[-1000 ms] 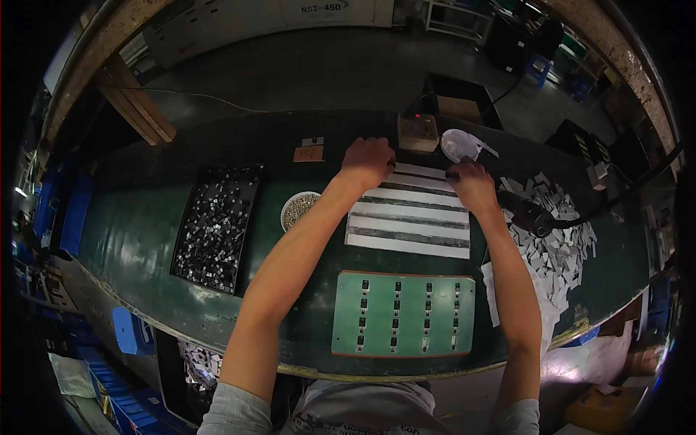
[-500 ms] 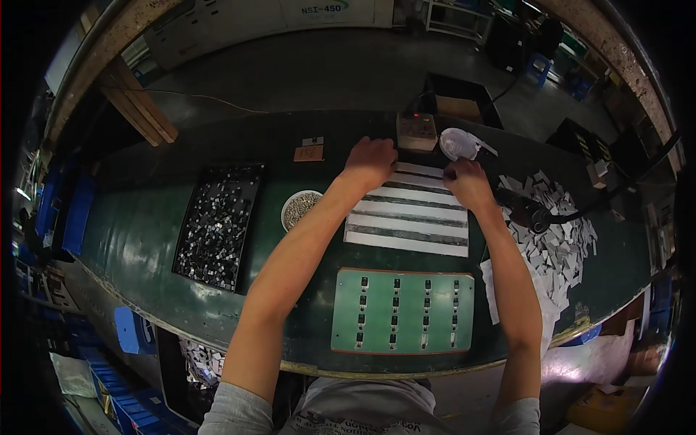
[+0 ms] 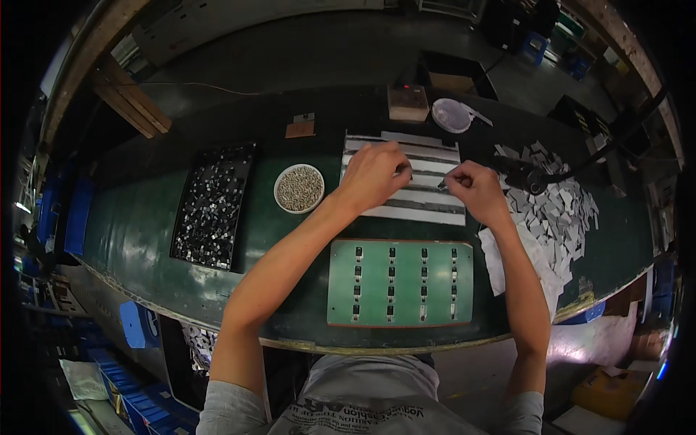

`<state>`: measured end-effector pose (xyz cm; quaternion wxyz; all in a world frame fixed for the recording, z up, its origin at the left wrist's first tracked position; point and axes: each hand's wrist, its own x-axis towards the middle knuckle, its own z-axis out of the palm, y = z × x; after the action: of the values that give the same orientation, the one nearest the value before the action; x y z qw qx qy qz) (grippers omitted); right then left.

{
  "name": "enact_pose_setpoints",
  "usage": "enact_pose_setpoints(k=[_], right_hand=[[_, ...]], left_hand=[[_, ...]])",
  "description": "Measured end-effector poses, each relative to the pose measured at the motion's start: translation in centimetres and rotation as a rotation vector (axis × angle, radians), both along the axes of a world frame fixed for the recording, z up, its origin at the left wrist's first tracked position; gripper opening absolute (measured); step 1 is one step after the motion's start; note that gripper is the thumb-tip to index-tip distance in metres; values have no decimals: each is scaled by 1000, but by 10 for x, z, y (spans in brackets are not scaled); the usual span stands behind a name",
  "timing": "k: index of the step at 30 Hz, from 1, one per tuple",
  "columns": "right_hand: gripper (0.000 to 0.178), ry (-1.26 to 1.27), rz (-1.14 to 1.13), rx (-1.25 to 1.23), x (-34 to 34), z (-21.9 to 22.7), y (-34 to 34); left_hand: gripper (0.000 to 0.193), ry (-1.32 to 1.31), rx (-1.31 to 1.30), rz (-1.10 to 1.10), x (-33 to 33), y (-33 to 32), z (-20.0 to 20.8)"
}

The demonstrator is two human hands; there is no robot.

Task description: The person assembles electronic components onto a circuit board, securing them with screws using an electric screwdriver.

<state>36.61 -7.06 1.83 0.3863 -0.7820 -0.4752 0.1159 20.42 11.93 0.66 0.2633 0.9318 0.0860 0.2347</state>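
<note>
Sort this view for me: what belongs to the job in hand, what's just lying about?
Likely the job:
striped board, below the left hand
small dark piece, apparently pinched by the right hand
green board of black parts
bowl of small metal parts
black tray of small parts

Likely just lying about:
orange card
blue stool

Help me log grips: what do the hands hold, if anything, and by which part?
Right hand: seemingly a small dark piece, pinched, by which end is unclear. Left hand: cannot tell whether it holds anything.

L hand (image 3: 375,174), R hand (image 3: 477,190) — nr wht strips (image 3: 428,196)
</note>
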Motion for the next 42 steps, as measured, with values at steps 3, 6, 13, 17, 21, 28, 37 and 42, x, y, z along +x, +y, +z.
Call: enact_pose_setpoints(k=[3,6,13,17,21,28,37,42], right_hand=[[10,77,68,-32,-43,17,-41],[8,38,167,-45,-73,19,-92],[11,-8,140,-114,-105,11,-146],[12,-48,133,-145,-109,11,-150],[13,-86,139,-125,-111,8,-148],[18,-454,244,-96,-119,9,-157],[16,-395,273,-135,-126,10,-165],[26,-286,202,-111,-113,11,-163]], left_hand=[[8,-8,-73,-154,-51,-55,5],[9,32,-113,-211,-90,-103,4],[10,51,-154,-213,-116,-142,-6],[9,54,-62,-186,-117,-146,-6],[10,42,66,-196,-117,-154,0],[10,93,373,-281,-128,-169,7],[8,150,250,-258,-126,-166,8],[8,204,221,-217,-130,-167,10]])
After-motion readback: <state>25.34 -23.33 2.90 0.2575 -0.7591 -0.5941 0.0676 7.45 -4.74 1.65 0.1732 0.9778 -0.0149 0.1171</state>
